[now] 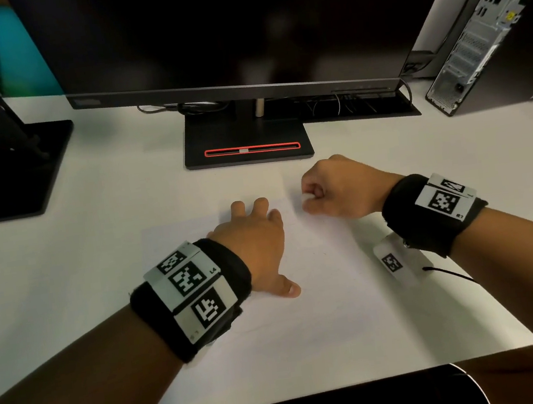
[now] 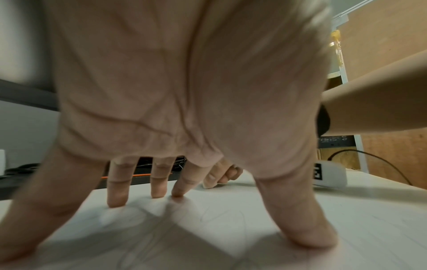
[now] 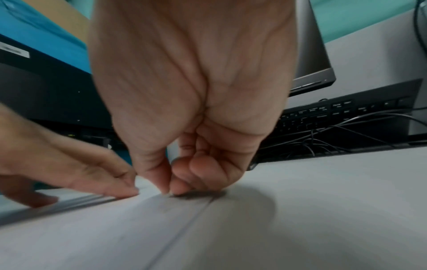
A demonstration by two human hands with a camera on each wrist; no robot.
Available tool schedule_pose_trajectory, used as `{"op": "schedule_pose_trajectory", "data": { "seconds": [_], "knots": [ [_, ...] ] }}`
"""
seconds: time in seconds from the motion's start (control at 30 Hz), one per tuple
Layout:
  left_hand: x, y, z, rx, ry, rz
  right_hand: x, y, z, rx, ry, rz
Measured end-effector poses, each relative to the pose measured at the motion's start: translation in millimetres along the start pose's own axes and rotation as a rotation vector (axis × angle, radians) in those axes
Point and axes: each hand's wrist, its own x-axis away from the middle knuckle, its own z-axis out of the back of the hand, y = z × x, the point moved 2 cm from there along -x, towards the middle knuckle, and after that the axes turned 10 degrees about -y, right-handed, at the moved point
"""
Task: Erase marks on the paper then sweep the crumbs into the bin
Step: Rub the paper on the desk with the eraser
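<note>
A white sheet of paper (image 1: 318,282) lies on the white desk (image 1: 109,221), carrying faint pencil lines (image 2: 215,215). My left hand (image 1: 256,236) lies spread on the sheet's far left part, straight fingers (image 2: 117,190) pressing it flat. My right hand (image 1: 334,190) sits at the paper's far right corner, fingers curled, pinching a small white eraser (image 1: 307,196) against the sheet. From the left wrist view the eraser (image 2: 210,185) shows under the right thumb. In the right wrist view the curled fingertips (image 3: 175,188) hide the eraser. No bin is in view.
A black monitor (image 1: 221,32) on its stand (image 1: 248,143) fills the back of the desk. A keyboard (image 1: 347,104) and cables lie behind it. A computer tower (image 1: 479,34) stands back right, a dark stand (image 1: 9,166) at left. The desk's front edge (image 1: 315,394) is near.
</note>
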Motion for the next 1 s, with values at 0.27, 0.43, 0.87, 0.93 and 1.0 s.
{"op": "schedule_pose_trajectory", "data": {
  "seconds": [0.27,0.43,0.87,0.93,1.0],
  "knots": [
    [0,0,-1,-0.002,0.004,0.003,1,3,1,-0.014,-0.016,-0.007],
    [0,0,-1,-0.022,-0.008,0.004,6,-15,-10,-0.043,-0.119,0.099],
    [2,-1,-1,-0.020,-0.011,0.001,-1,-3,2,-0.008,-0.055,0.011],
    [2,-1,-1,-0.014,-0.009,0.000,-2,-6,0,0.010,-0.009,0.019],
    [2,-1,-1,-0.018,-0.008,0.000,1,-14,-7,-0.010,-0.069,0.087]
  ]
}}
